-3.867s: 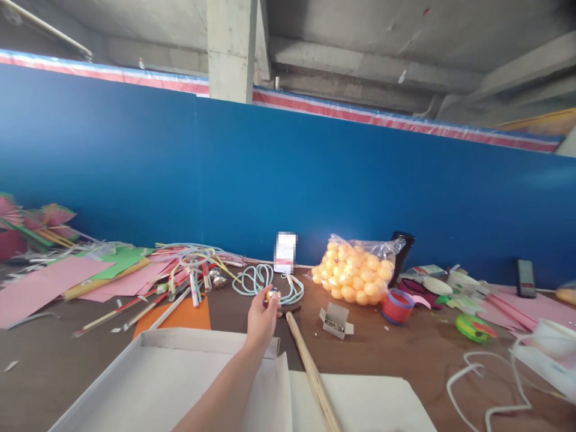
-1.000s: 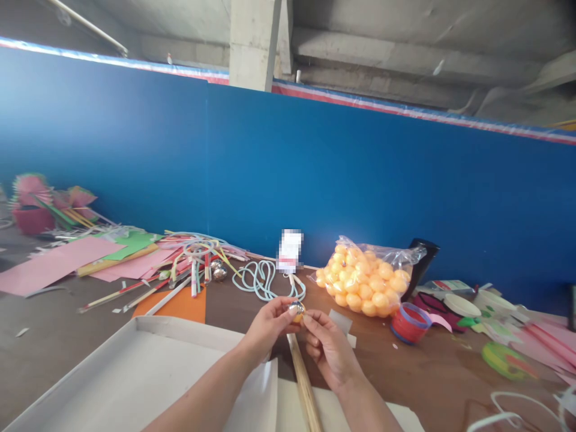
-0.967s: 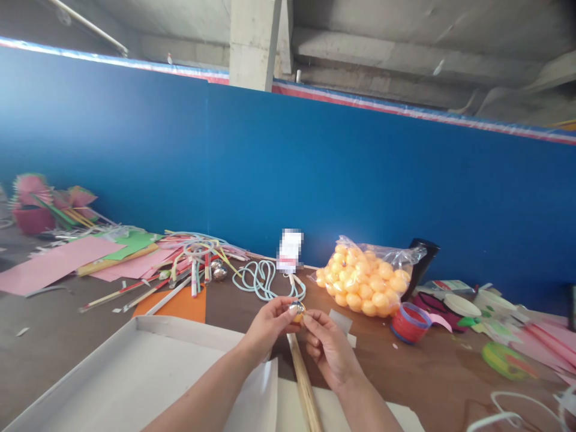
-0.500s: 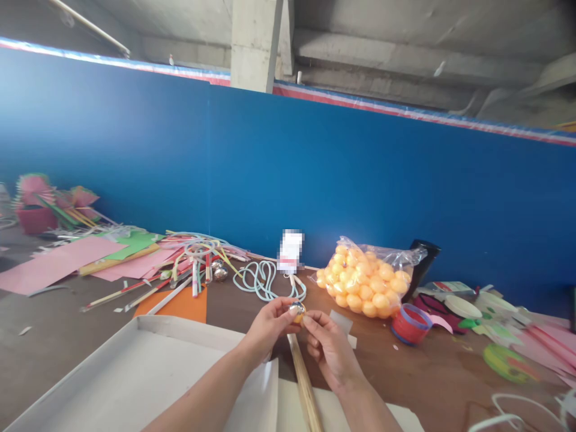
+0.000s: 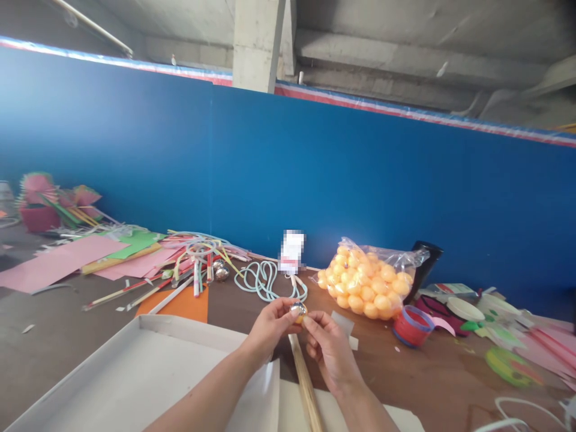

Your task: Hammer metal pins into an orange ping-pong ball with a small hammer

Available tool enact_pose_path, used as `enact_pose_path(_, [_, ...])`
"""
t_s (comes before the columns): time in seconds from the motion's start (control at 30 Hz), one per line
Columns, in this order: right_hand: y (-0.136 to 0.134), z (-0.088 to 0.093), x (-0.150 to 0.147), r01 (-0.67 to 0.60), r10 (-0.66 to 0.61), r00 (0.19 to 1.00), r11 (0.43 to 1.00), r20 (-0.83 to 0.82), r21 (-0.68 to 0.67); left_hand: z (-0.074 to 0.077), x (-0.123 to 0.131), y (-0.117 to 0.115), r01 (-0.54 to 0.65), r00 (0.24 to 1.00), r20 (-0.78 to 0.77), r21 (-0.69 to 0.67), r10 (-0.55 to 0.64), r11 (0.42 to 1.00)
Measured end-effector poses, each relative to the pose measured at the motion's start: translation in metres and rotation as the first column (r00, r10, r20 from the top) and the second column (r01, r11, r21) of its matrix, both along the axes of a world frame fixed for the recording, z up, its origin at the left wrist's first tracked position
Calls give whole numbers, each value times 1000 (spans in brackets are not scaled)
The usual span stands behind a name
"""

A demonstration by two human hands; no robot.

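Note:
A small shiny silver ball [image 5: 299, 309] is pinched in the fingers of my left hand [image 5: 269, 329], above the brown table. My right hand [image 5: 332, 345] touches the ball's lower right side with thumb and forefinger pressed together; whether something small sits between them cannot be made out. Below and between the hands lies a bundle of thin wooden sticks [image 5: 306, 384], over a cream sheet [image 5: 290, 405]. Two more silver balls [image 5: 221, 273] rest on the table beside the pale blue cord [image 5: 258, 282].
A white tray [image 5: 135, 372] stands at the lower left. Behind my hands are a bag of orange balls [image 5: 364, 279] and a red tape roll [image 5: 411, 326]. Paper strips and straws [image 5: 197, 270] are heaped at left, scraps at right. A blue partition [image 5: 360, 174] stands behind.
Everything in view has shifted very slightly to the right. My hands keep nearly the same pose around the silver ball.

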State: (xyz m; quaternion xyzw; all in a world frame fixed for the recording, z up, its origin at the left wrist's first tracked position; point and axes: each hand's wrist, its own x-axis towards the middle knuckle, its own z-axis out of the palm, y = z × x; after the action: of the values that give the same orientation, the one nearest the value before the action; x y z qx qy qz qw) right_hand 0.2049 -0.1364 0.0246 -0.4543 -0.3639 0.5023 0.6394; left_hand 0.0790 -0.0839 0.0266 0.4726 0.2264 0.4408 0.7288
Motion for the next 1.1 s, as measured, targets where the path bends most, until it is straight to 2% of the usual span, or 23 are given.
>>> enact_pose_path(0.3, [-1,1,-3,26,-26,999,1000,-19,-2,0,2,1,-25,1000,-16,35,25,999])
enact_pose_path(0.5, [-2,1,-2,35,-36,998,999,43,9,-2,3,0,-27,999,-44,68,30,997])
enact_pose_path(0.7, [-1,4,-6,42,-42,999,999,27,4,2,3,-3,-11,1000,17,47,10,999])
enact_pose_path(0.77, [-2,5,-5,47,-46,994,999,96,-3,3,3,-3,-6,998,63,14,6,1000])
enact_pose_path(0.83, [-4,5,0,55,-44,966,998,255,-33,3,2,-1,-27,993,112,-39,31,999])
enact_pose_path(0.9, [-8,4,8,71,-31,866,996,499,-61,1,0,4,-76,984,150,-109,92,991])
enact_pose_path(0.97, [-15,2,15,96,-31,658,994,752,-43,-1,-2,9,-113,975,171,-172,143,979])
enact_pose_path(1.03, [-21,-1,17,98,46,450,990,892,-100,-3,-4,13,-128,967,193,-211,169,969])
enact_pose_path(1.1, [-26,-4,14,68,134,313,984,940,-163,-4,-6,15,-131,959,217,-229,181,965])
